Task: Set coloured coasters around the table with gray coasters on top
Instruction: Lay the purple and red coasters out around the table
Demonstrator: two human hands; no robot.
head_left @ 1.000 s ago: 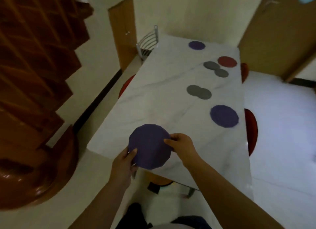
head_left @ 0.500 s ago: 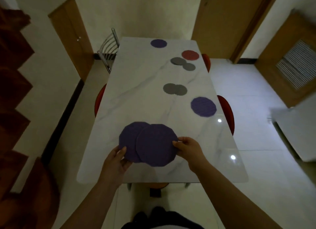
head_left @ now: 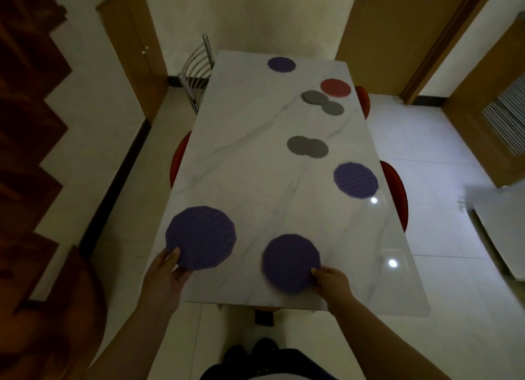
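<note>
Hands each pinch one purple coaster at the near end of the counter [head_left: 255, 166]: left hand [head_left: 166, 276] on the left coaster [head_left: 200, 237], right hand [head_left: 331, 280] on the right coaster [head_left: 289, 261] (blurred). Gray coasters [head_left: 306, 146] lie farther up, apart.

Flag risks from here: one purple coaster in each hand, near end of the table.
1. The left hand holds its purple coaster over the table's left edge; set down there, it could tip off.
2. The right hand pinches only the rim of the blurred coaster; that grip could slip.
3. The gray coasters lie overlapped in pairs, so picking one may drag its neighbour.
</note>
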